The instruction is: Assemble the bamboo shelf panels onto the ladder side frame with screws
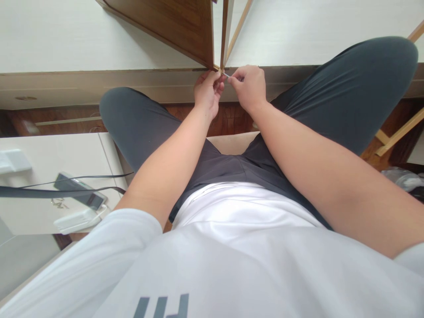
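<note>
A brown wooden panel (pixel 172 26) and narrow wooden strips (pixel 226 37) come together at a low corner by the near edge of the white tabletop (pixel 59 39). My left hand (pixel 207 90) is closed around that corner, thumb on top, and its fingertips partly hide the joint. Just to the right, my right hand (pixel 250 86) pinches a thin grey metal rod (pixel 227 75) between thumb and fingers. The rod's tip points at the corner and meets it beside my left fingertips. Whether it is a hex key or something else is too small to tell.
At the left, a white cabinet top (pixel 39 154) carries a phone (pixel 81 192), a white charger-like block (pixel 74 221) and another white object (pixel 13 161). Dark straps (pixel 66 193) cross it. Light wooden bars (pixel 400 132) stand at the right, near a clear plastic bag (pixel 402 179).
</note>
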`<state>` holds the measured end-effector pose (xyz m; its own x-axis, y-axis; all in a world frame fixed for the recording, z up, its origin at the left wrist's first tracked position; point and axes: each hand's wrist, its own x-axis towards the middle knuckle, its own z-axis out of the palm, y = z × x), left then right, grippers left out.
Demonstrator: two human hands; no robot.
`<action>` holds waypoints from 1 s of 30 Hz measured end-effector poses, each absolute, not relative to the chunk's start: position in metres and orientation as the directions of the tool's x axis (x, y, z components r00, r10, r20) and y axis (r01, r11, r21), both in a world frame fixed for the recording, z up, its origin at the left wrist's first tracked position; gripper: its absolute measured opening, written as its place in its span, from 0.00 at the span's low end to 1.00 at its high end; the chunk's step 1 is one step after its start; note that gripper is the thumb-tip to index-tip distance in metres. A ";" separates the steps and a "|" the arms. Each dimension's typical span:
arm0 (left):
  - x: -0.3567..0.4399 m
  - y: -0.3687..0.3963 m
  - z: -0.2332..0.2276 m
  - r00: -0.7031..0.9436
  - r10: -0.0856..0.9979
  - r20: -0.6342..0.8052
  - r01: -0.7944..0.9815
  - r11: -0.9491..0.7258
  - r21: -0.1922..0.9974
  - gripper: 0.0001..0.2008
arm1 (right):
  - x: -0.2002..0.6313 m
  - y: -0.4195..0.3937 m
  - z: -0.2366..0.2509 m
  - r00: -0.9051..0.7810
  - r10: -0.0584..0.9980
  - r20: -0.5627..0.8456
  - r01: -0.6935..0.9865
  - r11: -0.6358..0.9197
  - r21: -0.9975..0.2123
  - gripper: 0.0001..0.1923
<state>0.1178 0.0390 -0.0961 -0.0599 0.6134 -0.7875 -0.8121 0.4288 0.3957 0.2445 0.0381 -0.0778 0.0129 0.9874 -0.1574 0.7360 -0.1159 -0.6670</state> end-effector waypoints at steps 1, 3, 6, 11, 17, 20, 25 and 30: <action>0.118 0.039 -0.096 -0.057 0.614 -0.788 -0.815 0.427 0.391 0.08 | 0.245 0.038 -0.078 0.012 0.988 -0.152 0.734 -0.112 -0.670 0.07; 0.118 0.039 -0.096 -0.053 0.615 -0.787 -0.810 0.434 0.394 0.08 | 0.244 0.038 -0.080 0.010 0.990 -0.139 0.735 -0.102 -0.670 0.08; 0.117 0.039 -0.097 -0.062 0.612 -0.788 -0.801 0.441 0.406 0.07 | 0.244 0.039 -0.081 0.010 0.990 -0.141 0.745 -0.101 -0.659 0.08; 0.117 0.039 -0.098 -0.061 0.623 -0.780 -0.817 0.418 0.397 0.05 | 0.245 0.039 -0.083 -0.010 0.989 -0.144 0.755 -0.088 -0.650 0.09; 0.117 0.040 -0.099 -0.068 0.613 -0.787 -0.813 0.423 0.400 0.04 | 0.246 0.040 -0.085 -0.031 0.986 -0.162 0.759 -0.082 -0.646 0.10; 0.117 0.040 -0.099 -0.068 0.619 -0.782 -0.823 0.409 0.395 0.06 | 0.246 0.040 -0.086 -0.034 0.985 -0.170 0.749 -0.088 -0.656 0.11; 0.118 0.040 -0.099 -0.064 0.638 -0.767 -0.834 0.388 0.392 0.06 | 0.245 0.040 -0.086 -0.051 0.980 -0.194 0.717 -0.100 -0.690 0.12; 0.118 0.040 -0.099 -0.076 0.619 -0.782 -0.841 0.382 0.384 0.08 | 0.244 0.039 -0.085 -0.060 0.984 -0.168 0.759 -0.064 -0.647 0.13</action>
<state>0.1179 0.0401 -0.0994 -0.0759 0.6186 -0.7821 -0.8406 0.3822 0.3839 0.2442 0.0391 -0.0853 -0.0596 0.9840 -0.1678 0.7595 -0.0644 -0.6473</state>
